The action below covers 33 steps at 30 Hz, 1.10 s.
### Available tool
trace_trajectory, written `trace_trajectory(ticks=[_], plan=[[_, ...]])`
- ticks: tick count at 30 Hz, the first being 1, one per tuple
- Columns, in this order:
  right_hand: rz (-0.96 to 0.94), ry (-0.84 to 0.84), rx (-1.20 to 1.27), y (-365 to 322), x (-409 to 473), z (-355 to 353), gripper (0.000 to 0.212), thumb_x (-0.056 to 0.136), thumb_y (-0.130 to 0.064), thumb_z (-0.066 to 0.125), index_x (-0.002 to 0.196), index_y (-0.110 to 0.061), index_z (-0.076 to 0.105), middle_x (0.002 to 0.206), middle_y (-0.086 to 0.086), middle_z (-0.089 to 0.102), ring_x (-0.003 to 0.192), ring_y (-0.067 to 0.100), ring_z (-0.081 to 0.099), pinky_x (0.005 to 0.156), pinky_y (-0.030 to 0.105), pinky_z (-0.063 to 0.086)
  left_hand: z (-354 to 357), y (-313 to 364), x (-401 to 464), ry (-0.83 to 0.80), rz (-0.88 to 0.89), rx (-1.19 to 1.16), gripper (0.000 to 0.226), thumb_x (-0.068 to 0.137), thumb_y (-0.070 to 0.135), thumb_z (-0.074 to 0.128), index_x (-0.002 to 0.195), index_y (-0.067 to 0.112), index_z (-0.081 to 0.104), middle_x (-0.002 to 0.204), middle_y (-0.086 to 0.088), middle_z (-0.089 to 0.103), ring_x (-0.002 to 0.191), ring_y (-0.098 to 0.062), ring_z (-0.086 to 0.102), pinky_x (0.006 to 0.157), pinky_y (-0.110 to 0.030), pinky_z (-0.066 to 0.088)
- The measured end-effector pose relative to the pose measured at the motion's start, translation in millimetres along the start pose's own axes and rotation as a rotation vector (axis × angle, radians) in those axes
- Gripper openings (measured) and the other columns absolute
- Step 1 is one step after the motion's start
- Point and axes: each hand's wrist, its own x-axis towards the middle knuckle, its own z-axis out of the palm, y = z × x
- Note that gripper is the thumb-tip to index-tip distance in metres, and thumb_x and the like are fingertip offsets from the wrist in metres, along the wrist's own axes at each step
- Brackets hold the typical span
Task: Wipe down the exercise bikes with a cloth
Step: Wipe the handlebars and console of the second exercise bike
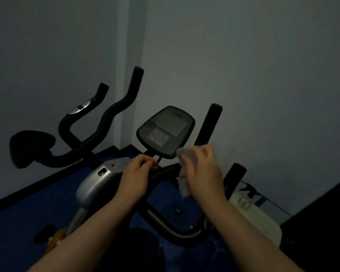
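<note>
From the head view, a crumpled grey cloth (pixel 185 169) is gripped in the right hand (pixel 202 169), touching the lower right edge of the black oval bike console (pixel 165 130). A thin cable below is pinched by the left hand (pixel 137 171); the console lies just beyond both hands.

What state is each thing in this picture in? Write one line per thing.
Console: screen blank, tilted up.
Cloth: bunched, held at the console's lower edge, tail hanging.
Right hand: gripping the cloth.
Left hand: fingers curled at the thin stem under the console.
Spray bottle: upright.
</note>
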Motion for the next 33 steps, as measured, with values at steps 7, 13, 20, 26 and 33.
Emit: trace_trajectory(ticks=[7, 13, 20, 26, 33], plan=[[-0.203, -0.192, -0.01, -37, -38, 28, 0.021, 0.09, -0.038, 0.042, 0.108, -0.036, 0.053, 0.099, -0.014, 0.038, 0.078, 0.002, 0.05, 0.063, 0.013, 0.044, -5, -2, -3, -0.019, -0.03, -0.114, 0.021, 0.092, 0.023, 0.049, 0.08, 0.018, 0.065, 0.08, -0.002, 0.068, 0.079, -0.015, 0.063, 0.07, -0.028, 0.045], [-0.048, -0.044, -0.1, -17, -9, 5, 0.023, 0.091, -0.021, 0.057, 0.113, -0.024, 0.062, 0.104, -0.01, 0.04, 0.091, 0.011, 0.051, 0.073, 0.017, 0.041, 5, 6, 5, -0.066, 0.004, -0.158, 0.019, 0.093, 0.024, 0.049, 0.084, 0.015, 0.064, 0.085, -0.004, 0.068, 0.083, -0.015, 0.064, 0.071, -0.027, 0.044], [-0.226, 0.197, -0.206, -16, 90, -68, 0.021, 0.086, -0.026, 0.063, 0.106, -0.02, 0.066, 0.099, -0.004, 0.045, 0.083, 0.013, 0.049, 0.065, 0.021, 0.043, 45, 27, 23, -0.077, 0.133, 0.14, 0.028, 0.095, 0.038, 0.038, 0.083, 0.025, 0.06, 0.088, 0.008, 0.067, 0.082, -0.011, 0.061, 0.071, -0.034, 0.045], [-0.184, 0.01, -0.19, 11, 46, -16, 0.015, 0.089, -0.018, 0.06, 0.103, -0.012, 0.064, 0.107, 0.001, 0.05, 0.092, 0.014, 0.052, 0.07, 0.031, 0.049, 41, 21, 12, -0.03, 0.238, 0.397, 0.041, 0.092, 0.053, 0.024, 0.082, 0.025, 0.052, 0.076, 0.003, 0.062, 0.069, -0.011, 0.057, 0.058, -0.032, 0.041], [-0.034, 0.298, -0.025, 9, 73, -20, 0.012, 0.091, -0.016, 0.055, 0.103, -0.015, 0.057, 0.111, -0.003, 0.045, 0.094, 0.019, 0.054, 0.067, 0.03, 0.051, 44, 19, 7, -0.003, 0.339, 0.606, 0.039, 0.097, 0.049, 0.025, 0.079, 0.024, 0.048, 0.07, 0.005, 0.057, 0.062, -0.007, 0.053, 0.052, -0.028, 0.034]])
